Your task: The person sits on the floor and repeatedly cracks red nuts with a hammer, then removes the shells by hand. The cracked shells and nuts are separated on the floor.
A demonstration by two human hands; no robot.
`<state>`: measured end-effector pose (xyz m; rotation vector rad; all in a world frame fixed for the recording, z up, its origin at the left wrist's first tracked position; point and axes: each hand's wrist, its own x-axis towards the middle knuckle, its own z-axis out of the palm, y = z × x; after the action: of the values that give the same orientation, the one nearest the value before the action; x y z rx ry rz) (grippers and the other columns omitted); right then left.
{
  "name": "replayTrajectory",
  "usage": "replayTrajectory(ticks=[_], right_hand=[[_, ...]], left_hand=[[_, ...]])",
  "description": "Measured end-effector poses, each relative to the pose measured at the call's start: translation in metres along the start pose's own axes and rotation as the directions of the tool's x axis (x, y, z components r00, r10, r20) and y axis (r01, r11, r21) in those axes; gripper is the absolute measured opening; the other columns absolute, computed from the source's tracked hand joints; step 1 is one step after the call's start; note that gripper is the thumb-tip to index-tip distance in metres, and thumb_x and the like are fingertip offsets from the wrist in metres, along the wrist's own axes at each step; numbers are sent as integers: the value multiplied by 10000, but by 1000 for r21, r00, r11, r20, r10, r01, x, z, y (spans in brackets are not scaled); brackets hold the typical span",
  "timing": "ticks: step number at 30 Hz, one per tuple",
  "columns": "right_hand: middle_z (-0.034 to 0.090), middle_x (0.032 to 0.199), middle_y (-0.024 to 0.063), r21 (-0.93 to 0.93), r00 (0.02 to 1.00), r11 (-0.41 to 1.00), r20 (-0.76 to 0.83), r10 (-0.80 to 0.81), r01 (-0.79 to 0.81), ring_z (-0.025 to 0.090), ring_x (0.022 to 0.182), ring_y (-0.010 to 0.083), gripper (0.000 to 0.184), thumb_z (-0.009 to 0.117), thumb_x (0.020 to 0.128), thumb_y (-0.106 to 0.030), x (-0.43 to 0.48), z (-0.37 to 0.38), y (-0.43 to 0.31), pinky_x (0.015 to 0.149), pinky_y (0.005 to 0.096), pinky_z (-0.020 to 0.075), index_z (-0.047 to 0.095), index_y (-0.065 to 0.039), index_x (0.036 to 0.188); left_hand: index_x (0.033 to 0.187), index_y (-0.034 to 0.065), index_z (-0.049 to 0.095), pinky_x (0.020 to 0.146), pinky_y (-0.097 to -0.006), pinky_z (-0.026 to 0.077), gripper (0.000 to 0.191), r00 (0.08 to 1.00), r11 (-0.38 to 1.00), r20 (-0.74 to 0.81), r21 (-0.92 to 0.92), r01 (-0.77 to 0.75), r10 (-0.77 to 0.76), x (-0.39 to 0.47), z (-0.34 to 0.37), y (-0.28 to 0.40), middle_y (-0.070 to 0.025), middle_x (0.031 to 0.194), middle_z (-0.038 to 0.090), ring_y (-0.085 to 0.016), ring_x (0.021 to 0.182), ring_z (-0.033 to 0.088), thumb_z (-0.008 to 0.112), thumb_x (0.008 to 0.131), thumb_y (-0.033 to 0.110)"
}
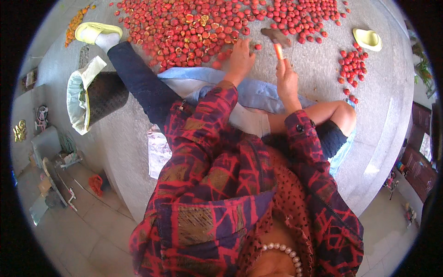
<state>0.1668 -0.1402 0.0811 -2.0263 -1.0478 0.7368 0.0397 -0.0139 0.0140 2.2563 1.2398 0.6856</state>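
In my right hand (286, 78) is the orange handle of a hammer-like tool (278, 37). Its dark head lies over the grey floor, just left of a group of red fruits. My left hand (241, 59) is palm down at the near right edge of a broad heap of red round fruits (180, 38). Its fingers are a little apart and nothing shows in them, though the palm side is hidden. One single red fruit (258, 46) sits just right of those fingers. Below the heap, a blurred red fruit (216, 65) appears in motion. Several heaped fruits look split, showing pale insides.
Blue cloth (258, 95) lies under my legs. A dark bin (107, 91) with a white liner is tipped on the left. Rightward are a smaller fruit group (353, 65) and a loose yellow slipper (367, 39). Orange pieces (74, 26) lie beyond my slippered foot (98, 33).
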Motion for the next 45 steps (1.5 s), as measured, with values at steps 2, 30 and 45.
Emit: replayTrajectory(ticks=[2,30,45], right_hand=[[558,665,229,-347,994,938,90,58,-23,564,604,386,475,371,991,-441,2,0,0,560,460,419,548,-10,899],[363,576,-58,692,861,529,291,418,-491,285,420,42,426,439,941,-555,-7,-23,48,400,215,228,479,-146,828],[340,595,-62,701,769,369,415,486,-611,276,438,37,385,453,952,-515,-5,-17,50,415,207,228,467,-147,841]], left_hand=[[1181,10,474,872,-444,461,529,997,1000,-75,-19,-25,23,-5,-1,-1,-195,1113,516,-381,1053,514,704,711,86],[1158,104,572,941,-442,403,391,933,912,-49,235,-336,356,35,17,51,-128,1233,494,-335,1156,462,658,786,188],[925,74,577,796,-444,462,143,971,953,-180,287,-100,156,57,-47,-35,-109,1027,544,-333,989,540,603,802,143]])
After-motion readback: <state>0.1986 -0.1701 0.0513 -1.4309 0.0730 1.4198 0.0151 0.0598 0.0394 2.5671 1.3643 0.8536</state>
